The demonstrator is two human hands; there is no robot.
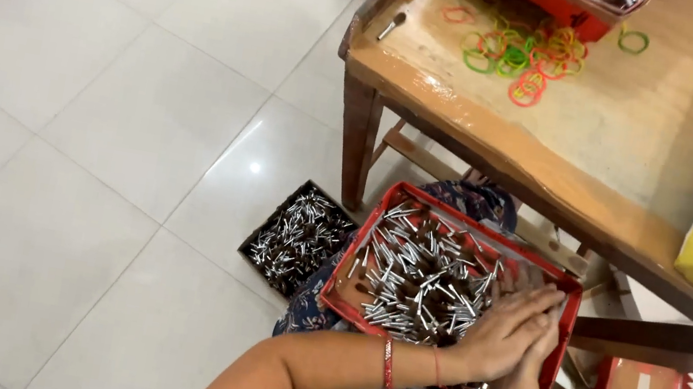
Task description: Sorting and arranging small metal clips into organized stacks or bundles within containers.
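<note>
Both hands press together, palms meeting, in the red tray's [350,266] 4 o'clock corner: left hand [503,335] on top, right hand [544,335] beneath, gathering small brushes [417,277]. Whether the fingers clasp any, I cannot tell. A dark box [263,242] sits at the tray's 9 o'clock.

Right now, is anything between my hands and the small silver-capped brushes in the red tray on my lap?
No, nothing visible: left hand and right hand, pressed together, rest directly on the silver-capped brushes at the red cardboard tray's right side.

Red tray [349,272] on the lap, heaped with small silver-handled brushes [417,277].
</note>
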